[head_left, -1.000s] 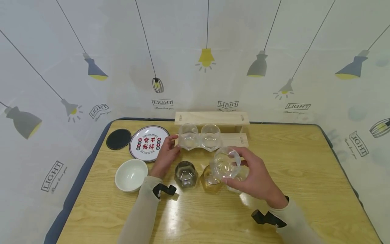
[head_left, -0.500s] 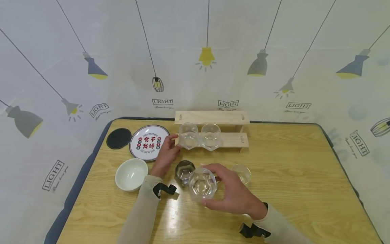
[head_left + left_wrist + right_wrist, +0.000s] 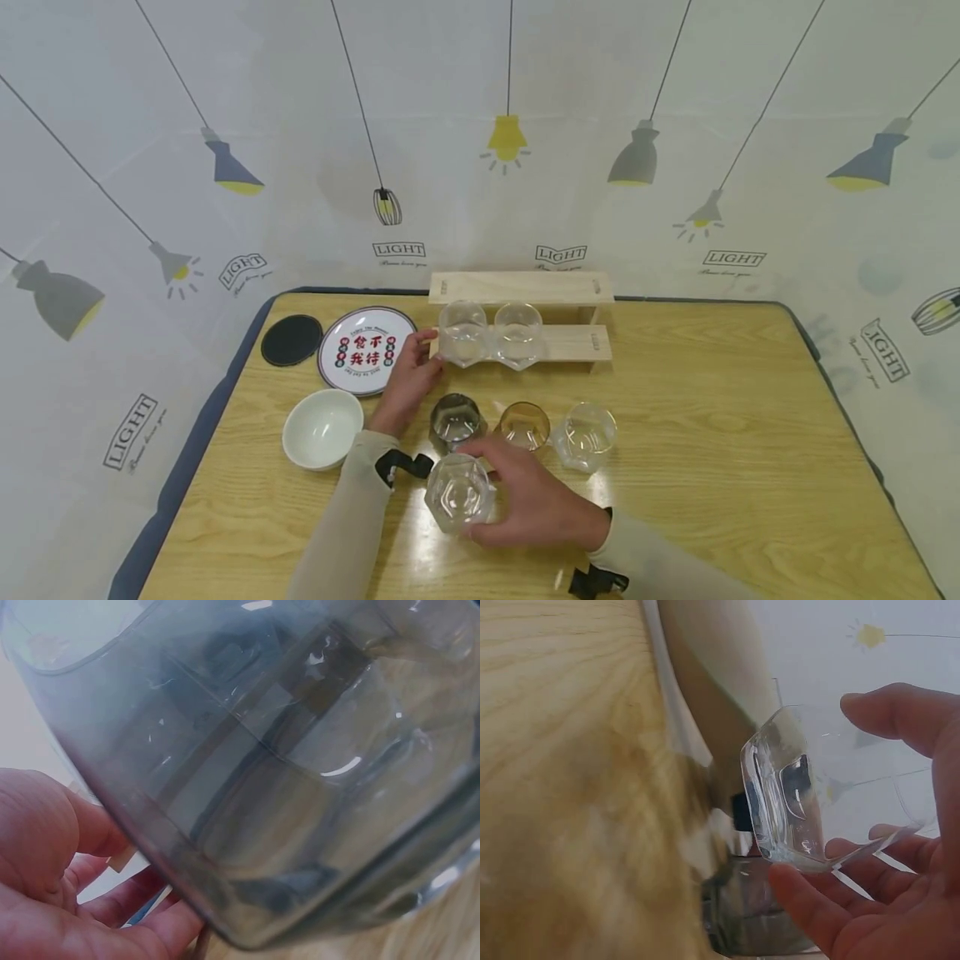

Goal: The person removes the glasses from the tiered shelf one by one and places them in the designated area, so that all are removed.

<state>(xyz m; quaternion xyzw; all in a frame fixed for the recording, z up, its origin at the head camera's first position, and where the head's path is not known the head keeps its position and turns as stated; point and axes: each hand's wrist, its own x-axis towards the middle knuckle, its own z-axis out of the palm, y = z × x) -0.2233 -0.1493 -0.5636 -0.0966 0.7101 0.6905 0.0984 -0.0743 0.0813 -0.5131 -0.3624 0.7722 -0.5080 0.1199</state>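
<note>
My right hand (image 3: 483, 493) grips a clear faceted glass (image 3: 457, 493) low over the near table, thumb on its far side and fingers under it. In the right wrist view that glass (image 3: 787, 802) lies tilted between thumb and fingers. Just beyond stand a smoky grey glass (image 3: 455, 418), an amber glass (image 3: 523, 425) and a clear glass (image 3: 585, 435) in a row. My left hand (image 3: 411, 377) holds the left end of the wooden rack (image 3: 577, 343), thumb up by its lower shelf. Two clear glasses (image 3: 489, 335) sit on that shelf. The grey glass (image 3: 285, 765) fills the left wrist view.
A white bowl (image 3: 322, 429) sits left of my left forearm. Behind it lie a printed round plate (image 3: 366, 352) and a black coaster (image 3: 292, 340). The wooden table (image 3: 750, 433) runs wide to the right. A lamp-patterned curtain closes off the back and sides.
My right hand has carried the clear glass from above the row down and left, toward me, to the near table. The amber and clear glasses are now uncovered. My left hand has stayed put.
</note>
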